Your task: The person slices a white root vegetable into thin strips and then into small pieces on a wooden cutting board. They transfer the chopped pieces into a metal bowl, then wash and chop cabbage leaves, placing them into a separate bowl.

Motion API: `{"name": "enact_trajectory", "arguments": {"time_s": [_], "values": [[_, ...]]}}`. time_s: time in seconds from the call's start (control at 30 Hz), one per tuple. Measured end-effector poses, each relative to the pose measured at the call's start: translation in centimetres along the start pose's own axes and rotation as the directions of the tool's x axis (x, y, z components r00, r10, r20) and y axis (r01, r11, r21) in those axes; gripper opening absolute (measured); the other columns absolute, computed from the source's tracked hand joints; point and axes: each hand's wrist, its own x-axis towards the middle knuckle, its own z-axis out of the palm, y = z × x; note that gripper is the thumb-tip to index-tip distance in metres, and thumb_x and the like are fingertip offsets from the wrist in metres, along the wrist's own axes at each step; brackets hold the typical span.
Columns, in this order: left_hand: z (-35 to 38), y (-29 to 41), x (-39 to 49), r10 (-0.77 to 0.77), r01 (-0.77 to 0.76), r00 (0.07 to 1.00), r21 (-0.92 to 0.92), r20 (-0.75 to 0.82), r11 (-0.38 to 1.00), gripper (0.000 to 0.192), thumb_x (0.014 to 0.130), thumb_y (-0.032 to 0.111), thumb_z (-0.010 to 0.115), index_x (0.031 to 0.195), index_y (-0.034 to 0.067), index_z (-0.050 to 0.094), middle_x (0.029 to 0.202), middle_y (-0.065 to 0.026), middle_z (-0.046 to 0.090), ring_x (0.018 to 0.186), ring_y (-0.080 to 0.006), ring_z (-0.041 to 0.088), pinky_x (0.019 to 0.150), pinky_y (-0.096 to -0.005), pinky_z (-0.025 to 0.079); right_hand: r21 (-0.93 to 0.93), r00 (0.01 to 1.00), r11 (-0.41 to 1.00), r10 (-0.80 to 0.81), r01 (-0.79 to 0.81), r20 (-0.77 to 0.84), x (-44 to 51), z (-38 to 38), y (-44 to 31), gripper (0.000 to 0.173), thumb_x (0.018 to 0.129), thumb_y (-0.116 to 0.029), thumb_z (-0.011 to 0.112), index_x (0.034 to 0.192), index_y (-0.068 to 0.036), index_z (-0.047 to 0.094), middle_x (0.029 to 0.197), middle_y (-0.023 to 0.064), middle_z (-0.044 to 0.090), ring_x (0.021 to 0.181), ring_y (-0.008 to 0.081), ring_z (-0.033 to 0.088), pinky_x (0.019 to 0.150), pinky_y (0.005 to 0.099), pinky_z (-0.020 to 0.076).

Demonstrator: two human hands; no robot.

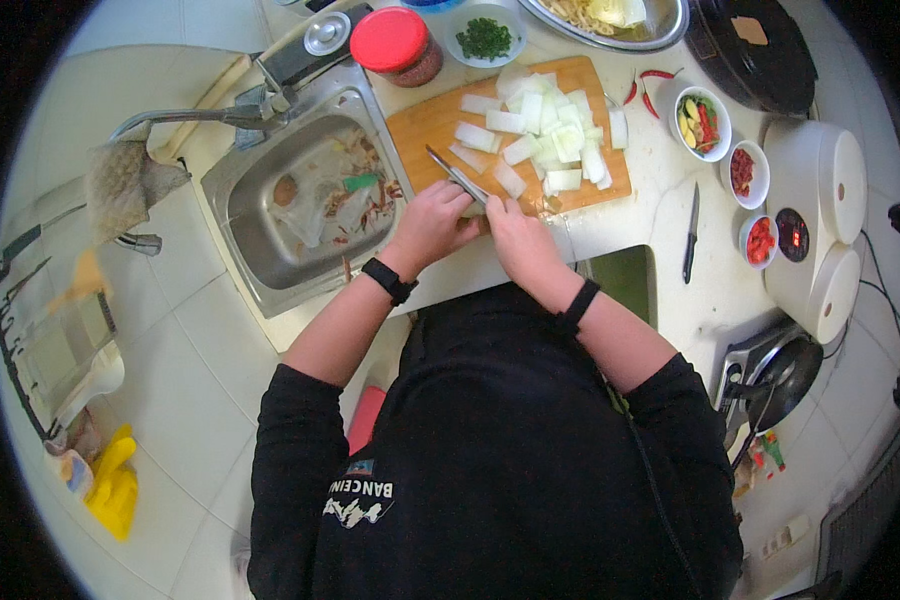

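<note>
A knife (456,174) seen nearly edge-on points away from me over the front left of a wooden cutting board (420,124). My right hand (523,234) is closed around its near end; the handle is hidden. My left hand (433,221) is beside it, with bent fingers against the blade's near part and the thumb towards my right hand. Whether the left fingers grip anything is unclear. Flat, pale, translucent vegetable pieces (562,135) lie heaped on the board, with a few loose slices (475,136) near the blade. One slice (618,129) lies over the board's right edge.
Left of the board is a steel sink (251,259) holding scraps and a plastic bag. A red-lidded jar (394,41) and a bowl of chopped greens (484,37) stand behind. Rightward are a paring knife (691,236), red chillies (649,101), small ingredient bowls (750,174) and a white appliance (810,225).
</note>
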Motion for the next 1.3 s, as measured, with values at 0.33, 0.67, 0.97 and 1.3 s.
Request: {"name": "enact_trajectory", "arguments": {"time_s": [0.33,0.67,0.97,1.3], "values": [[-0.5,-0.3,-0.1,0.044,-0.044,0.999,0.010,-0.016,0.999,0.042,0.075,0.019,0.086,0.111,0.003,0.073,0.111,-0.0133,0.073,0.105,-0.0343,0.069,0.092,-0.0435,0.060,0.001,0.996,1.000,0.023,-0.024,0.083,-4.6,-3.6,-0.7,0.019,0.100,-0.001,0.055,0.118,-0.003,0.049,0.101,0.0254,0.067,0.084,0.0479,0.074,0.070,0.0552,0.0620],[-0.5,-0.5,-0.3,0.026,-0.026,1.000,0.006,0.002,1.000,0.033,0.075,0.018,0.082,0.105,0.006,0.074,0.102,-0.0119,0.072,0.099,-0.0314,0.069,0.088,-0.0404,0.060,-0.004,1.000,1.000,-0.017,0.017,-0.013,0.2,0.3,-0.4,0.021,0.097,0.003,0.057,0.115,-0.003,0.047,0.105,0.0257,0.067,0.087,0.0471,0.074,0.072,0.0548,0.0622],[-0.8,-0.7,-0.3,0.053,-0.053,0.998,-0.012,0.015,0.999,0.042,0.075,0.017,0.084,0.113,0.004,0.074,0.113,-0.0138,0.073,0.110,-0.0344,0.069,0.094,-0.0432,0.059,-0.023,0.996,0.999,0.026,-0.024,0.085,-5.5,-2.7,-1.1,0.020,0.098,0.002,0.056,0.114,-0.002,0.047,0.106,0.0272,0.067,0.085,0.0468,0.074,0.071,0.0530,0.0625],[-1.2,-0.4,-0.3,0.070,-0.070,0.998,-0.008,-0.004,0.997,0.025,0.077,0.019,0.083,0.094,0.005,0.072,0.095,-0.0100,0.070,0.095,-0.0315,0.067,0.084,-0.0417,0.059,-0.037,0.999,0.999,0.000,-0.002,-0.042,0.6,1.3,-1.1,0.017,0.100,0.000,0.055,0.115,-0.002,0.047,0.105,0.0270,0.068,0.088,0.0465,0.075,0.070,0.0525,0.0630]]}}
